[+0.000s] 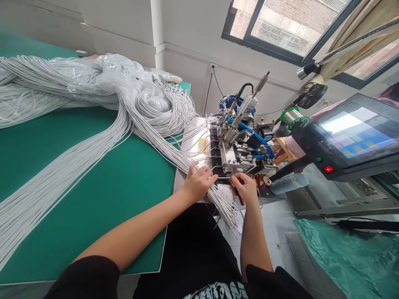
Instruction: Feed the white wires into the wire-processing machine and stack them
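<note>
My left hand [198, 182] lies over a bundle of white cables [168, 150] at the front edge of the machine, its thumb and fingers apart and a single cable by its fingertips. My right hand [245, 187] is pinched at the machine's near end, around a cable end too small to make out. Between the hands, the loose cable ends [227, 211] fan out and hang past the edge. Just beyond them stands the metal machine [230, 145] with blue air hoses, and several single cables lie across its black rail [215, 151].
A green table [93, 199] on the left carries coiled cables [177, 108] and plastic wrapping [115, 74]. To the right are a touchscreen panel [352, 137], a solder wire spool [294, 118] and a small black fan [311, 96]. Red-handled pliers [260, 182] lie near my right hand.
</note>
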Motion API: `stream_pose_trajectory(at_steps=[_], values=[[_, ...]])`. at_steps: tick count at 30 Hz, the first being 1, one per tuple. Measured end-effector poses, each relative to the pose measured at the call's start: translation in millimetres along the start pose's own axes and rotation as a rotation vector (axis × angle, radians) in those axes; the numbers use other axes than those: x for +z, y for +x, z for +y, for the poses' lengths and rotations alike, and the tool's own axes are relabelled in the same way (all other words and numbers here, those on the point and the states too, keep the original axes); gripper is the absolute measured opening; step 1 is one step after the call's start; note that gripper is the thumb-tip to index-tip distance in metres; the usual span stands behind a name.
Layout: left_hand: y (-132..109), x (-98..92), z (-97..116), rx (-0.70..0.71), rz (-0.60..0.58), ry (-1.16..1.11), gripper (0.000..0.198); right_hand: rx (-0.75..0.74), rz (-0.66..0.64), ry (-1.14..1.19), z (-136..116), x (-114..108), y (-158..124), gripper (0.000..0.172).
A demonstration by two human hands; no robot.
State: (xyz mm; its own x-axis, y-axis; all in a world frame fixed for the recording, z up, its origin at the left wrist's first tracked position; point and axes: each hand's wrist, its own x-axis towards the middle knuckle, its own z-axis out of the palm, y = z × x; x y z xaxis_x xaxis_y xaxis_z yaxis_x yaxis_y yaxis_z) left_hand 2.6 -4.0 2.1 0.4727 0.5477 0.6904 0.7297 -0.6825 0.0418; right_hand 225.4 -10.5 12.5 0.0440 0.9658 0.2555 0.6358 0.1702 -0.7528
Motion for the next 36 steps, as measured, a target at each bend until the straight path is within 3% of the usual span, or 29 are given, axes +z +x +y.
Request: stream_pose_trajectory(at_steps=[7, 12, 18, 23, 30, 33, 36], values=[[1.5, 3.9, 0.7, 0.012, 0.000, 0.025, 0.028, 0.041, -0.070, 0.039, 12.0, 4.5, 4.2, 0.026], [2.0, 5.8, 0.1, 0.028, -0.020, 0.032, 0.026, 0.098, -0.097, 0.220, 20.0, 12.2, 5.7, 0.027], [3.0, 7.3, -1.2, 0.063, -0.045, 0.025, 0.028, 0.285, -0.033, 0.519, 36.4, 31.3, 4.7, 0.027], [3.6, 7.5, -1.8, 0.058, -0.065, -0.013, 0.028, 0.326, -0.013, 0.576, 35.2, 37.1, 0.6, 0.030], [-2.6, 12.4, -5.0, 0.016, -0.149, -0.052, 0.033, 0.279, 0.055, 0.443, 32.1, 23.3, -10.6, 0.038], [-4.5, 11.1, -4.8, -0.050, -0.088, -0.042, 0.032, 0.254, 0.107, 0.360, 31.6, 9.4, -19.8, 0.038], [-4.2, 7.2, -4.7, 0.007, -0.005, -0.061, 0.026, 0.247, 0.053, 0.329, 25.3, -6.3, -30.8, 0.037]])
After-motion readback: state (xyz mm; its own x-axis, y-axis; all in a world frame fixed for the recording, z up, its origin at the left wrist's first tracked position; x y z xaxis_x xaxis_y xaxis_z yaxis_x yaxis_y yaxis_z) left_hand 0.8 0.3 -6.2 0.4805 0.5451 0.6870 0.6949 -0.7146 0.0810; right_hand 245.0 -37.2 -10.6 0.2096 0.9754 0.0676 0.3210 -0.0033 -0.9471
